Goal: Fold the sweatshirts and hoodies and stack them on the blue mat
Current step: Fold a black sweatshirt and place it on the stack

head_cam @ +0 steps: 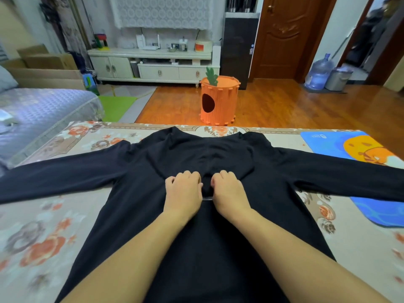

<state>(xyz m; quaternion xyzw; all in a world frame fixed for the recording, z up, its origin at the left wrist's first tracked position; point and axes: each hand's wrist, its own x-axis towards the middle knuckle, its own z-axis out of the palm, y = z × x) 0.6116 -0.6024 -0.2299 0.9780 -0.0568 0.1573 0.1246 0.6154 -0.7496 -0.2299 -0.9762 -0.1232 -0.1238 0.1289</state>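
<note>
A black hoodie (135, 193) lies spread flat on the floral-covered table (43, 226), both sleeves stretched out sideways and its hood pointing away from me. My left hand (183, 190) and my right hand (228, 191) sit side by side at the middle of its chest, fingers curled and pinching the dark fabric between them. The blue mat (371, 206) with an orange cartoon print lies at the table's right end, and the right sleeve crosses over it.
An orange carrot-shaped stool (218, 101) stands on the wooden floor beyond the table. A grey sofa (39, 114) is at the left, a white TV cabinet (153, 62) along the far wall, and a water bottle (319, 73) near the door.
</note>
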